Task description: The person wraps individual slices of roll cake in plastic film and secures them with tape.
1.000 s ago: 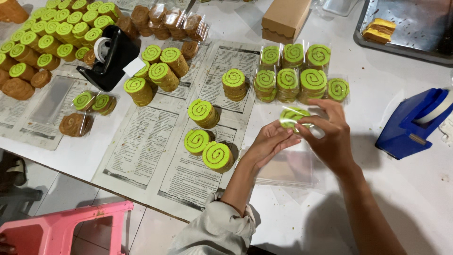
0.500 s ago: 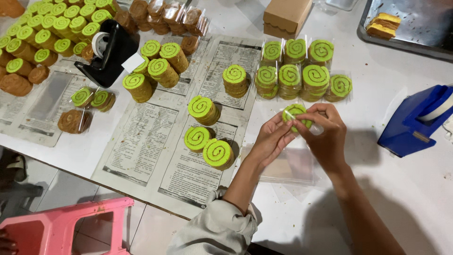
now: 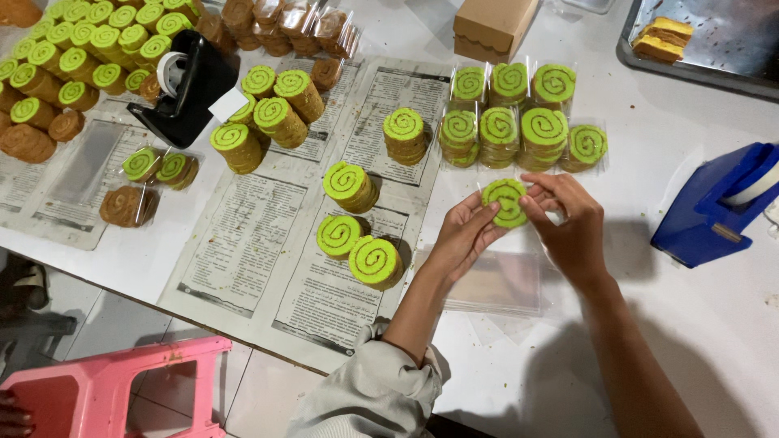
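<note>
My left hand [image 3: 464, 235] and my right hand [image 3: 570, 223] together hold a stack of green spiral cake slices in a clear plastic bag [image 3: 505, 201], just above the white table [image 3: 706, 324]. Both hands pinch it from either side. Right behind them stands a cluster of bagged green slice stacks [image 3: 519, 122]. To the left, three unwrapped stacks [image 3: 357, 235] lie on newspaper [image 3: 243, 235]. A pile of empty clear bags [image 3: 499, 284] lies under my hands.
A black tape dispenser [image 3: 191, 89] stands at the left among several green and brown slices [image 3: 73, 49]. A blue tape dispenser [image 3: 718, 207] sits at the right, a cardboard box [image 3: 495, 24] and a metal tray [image 3: 714, 40] at the back. A pink stool [image 3: 105, 397] is below.
The bagged stack has turned so its green spiral face points up at me. My hands have shifted slightly closer around it.
</note>
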